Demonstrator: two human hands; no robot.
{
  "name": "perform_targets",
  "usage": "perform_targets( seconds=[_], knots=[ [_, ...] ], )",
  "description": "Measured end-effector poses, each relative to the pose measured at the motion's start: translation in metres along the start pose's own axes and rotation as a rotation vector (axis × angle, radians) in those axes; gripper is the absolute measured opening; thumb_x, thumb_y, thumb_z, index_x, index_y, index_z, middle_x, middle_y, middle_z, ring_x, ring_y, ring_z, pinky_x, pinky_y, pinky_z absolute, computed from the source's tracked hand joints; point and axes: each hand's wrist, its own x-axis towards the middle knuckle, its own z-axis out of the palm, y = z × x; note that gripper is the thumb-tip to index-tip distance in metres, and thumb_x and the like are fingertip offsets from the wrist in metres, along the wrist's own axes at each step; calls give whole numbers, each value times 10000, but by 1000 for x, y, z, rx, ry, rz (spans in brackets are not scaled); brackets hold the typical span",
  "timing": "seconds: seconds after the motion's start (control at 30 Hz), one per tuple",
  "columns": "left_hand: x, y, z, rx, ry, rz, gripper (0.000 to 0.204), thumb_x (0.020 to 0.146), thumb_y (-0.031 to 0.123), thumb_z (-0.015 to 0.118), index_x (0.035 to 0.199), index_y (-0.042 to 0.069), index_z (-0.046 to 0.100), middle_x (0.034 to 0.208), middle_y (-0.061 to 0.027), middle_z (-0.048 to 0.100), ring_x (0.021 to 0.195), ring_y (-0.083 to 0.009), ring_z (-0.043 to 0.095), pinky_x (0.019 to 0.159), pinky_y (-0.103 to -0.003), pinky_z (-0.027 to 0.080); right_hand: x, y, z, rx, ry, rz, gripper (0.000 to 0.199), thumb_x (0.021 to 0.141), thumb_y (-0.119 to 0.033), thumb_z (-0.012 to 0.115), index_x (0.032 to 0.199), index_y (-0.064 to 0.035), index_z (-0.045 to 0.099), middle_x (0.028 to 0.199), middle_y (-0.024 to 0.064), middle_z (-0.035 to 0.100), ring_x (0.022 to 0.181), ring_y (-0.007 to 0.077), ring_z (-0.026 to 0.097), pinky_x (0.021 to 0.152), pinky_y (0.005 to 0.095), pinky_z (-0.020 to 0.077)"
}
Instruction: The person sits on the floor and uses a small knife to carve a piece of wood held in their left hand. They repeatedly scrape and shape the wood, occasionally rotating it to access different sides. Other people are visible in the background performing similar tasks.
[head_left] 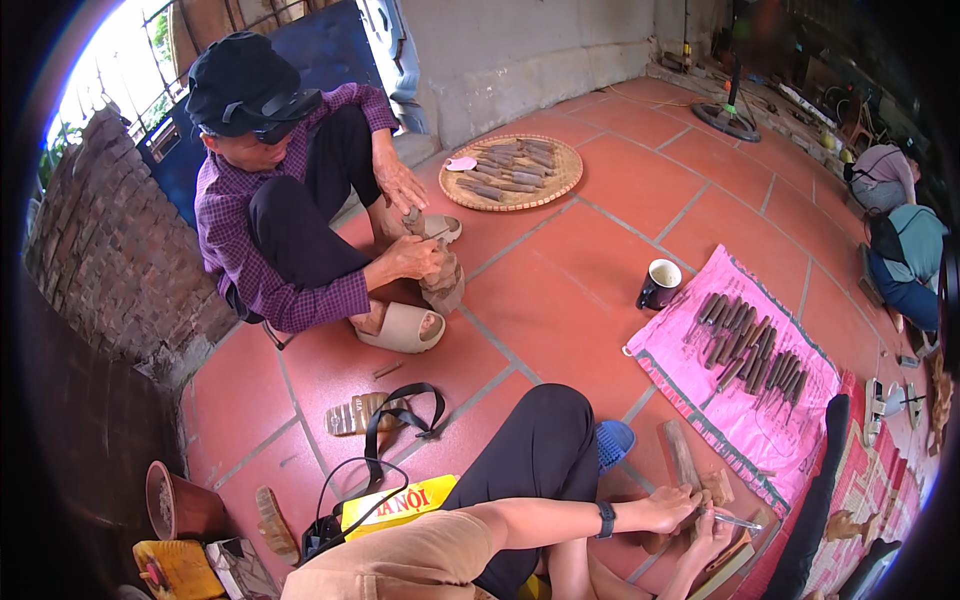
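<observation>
My left hand (670, 508), with a dark watch on its wrist, is closed, fingers pinched near small wood blocks. What it grips is too small to make out. Just below, my right hand (708, 538) closes round a thin silver metal tool (738, 521), whose narrow end points right. Beyond my left hand a length of wood (679, 452) slants up from a pale wood block (717, 486). Further right, a pink sack (690, 352) lies on the floor with several rows of dark-handled tools (745, 345) on it.
A dark mug (659, 284) stands beside the sack. Across from me a crouching person (280, 200) handles brown lumps near a round woven tray (560, 185) of dark pieces. A yellow bag (400, 503), black strap, sandals (360, 413) and a brown pot (180, 505) are at left.
</observation>
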Motion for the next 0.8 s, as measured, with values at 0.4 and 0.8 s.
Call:
perform_targets(
  seconds=[0.4, 0.8],
  knots=[
    [-2, 3, -3, -1, 3, -6, 733, 632, 96, 814, 1257, -69, 468, 1067, -245, 569, 905, -392, 654, 714, -448, 566, 6, 13, -10, -26, -51, 6, 102, 922, 58, 600, 1010, 9, 585, 1088, 136, 661, 1034, 156, 620, 886, 264, 470],
    [-2, 3, -4, -4, 24, -3, 708, 616, 107, 837, 1211, -70, 497, 1049, -234, 586, 925, -379, 643, 728, -438, 558, 6, 21, -10, -114, -116, -96, 144, 867, 126, 614, 893, -8, 567, 910, 50, 589, 888, 88, 563, 795, 226, 436]
  ],
)
